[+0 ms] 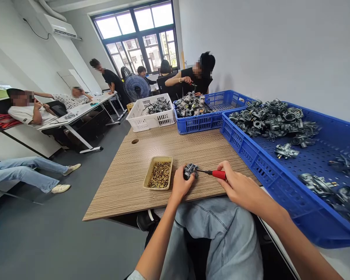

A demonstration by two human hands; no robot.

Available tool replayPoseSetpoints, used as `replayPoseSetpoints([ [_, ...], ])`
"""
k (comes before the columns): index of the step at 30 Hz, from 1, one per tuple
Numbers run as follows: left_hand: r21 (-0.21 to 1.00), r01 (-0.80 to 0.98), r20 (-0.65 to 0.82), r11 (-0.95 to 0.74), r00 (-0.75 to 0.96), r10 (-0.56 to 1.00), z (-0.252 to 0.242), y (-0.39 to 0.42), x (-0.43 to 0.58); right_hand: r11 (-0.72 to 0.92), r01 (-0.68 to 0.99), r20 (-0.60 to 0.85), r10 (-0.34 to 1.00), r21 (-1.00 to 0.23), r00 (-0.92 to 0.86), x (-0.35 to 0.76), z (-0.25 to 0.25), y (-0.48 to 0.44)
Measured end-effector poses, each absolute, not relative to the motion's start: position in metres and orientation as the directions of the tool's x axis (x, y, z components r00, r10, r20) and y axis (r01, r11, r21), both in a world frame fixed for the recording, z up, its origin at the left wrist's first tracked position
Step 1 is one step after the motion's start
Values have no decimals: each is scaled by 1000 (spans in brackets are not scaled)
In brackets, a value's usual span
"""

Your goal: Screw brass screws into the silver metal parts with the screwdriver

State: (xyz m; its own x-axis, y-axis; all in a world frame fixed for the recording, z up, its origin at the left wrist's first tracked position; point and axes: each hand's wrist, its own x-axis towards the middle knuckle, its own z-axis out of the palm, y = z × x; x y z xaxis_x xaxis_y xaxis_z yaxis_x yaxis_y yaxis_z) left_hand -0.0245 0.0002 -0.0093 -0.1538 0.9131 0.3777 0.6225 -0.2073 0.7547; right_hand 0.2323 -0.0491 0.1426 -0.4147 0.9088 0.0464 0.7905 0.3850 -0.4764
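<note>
The right hand (pixel 237 186) is clamped round the handle of a red screwdriver (pixel 218 174), whose long axis runs roughly along the near edge of the bench (pixel 119 186), shaft pointing left to a metal part (pixel 190 170). The left hand (pixel 180 182) clasps this part above the near edge. Both forearms reach forward. Leftward, a tub (pixel 156 189) holds brass pieces (pixel 160 174); a large blue crate (pixel 258 163) along the right edge holds similar parts (pixel 271 118).
</note>
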Motion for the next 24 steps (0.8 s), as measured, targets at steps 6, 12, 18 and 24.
replayPoseSetpoints([
  [6, 755, 621, 377, -210, -150, 914, -8, 0, -24, 321, 874, 24, 942, -365, -336, 228, 145, -46],
  [12, 760, 615, 372, -211, -145, 917, -7, -1, -25, 226, 965, 30, 974, -132, -223, 224, 145, -44],
  [18, 764, 612, 366, -204, -151, 918, -7, -1, -25, 201, 973, 48, 979, -115, -197, 224, 142, -44],
  [24, 771, 603, 364, -204, -154, 919, -7, -1, -25, 268, 942, 44, 963, -203, -265, 225, 142, -46],
])
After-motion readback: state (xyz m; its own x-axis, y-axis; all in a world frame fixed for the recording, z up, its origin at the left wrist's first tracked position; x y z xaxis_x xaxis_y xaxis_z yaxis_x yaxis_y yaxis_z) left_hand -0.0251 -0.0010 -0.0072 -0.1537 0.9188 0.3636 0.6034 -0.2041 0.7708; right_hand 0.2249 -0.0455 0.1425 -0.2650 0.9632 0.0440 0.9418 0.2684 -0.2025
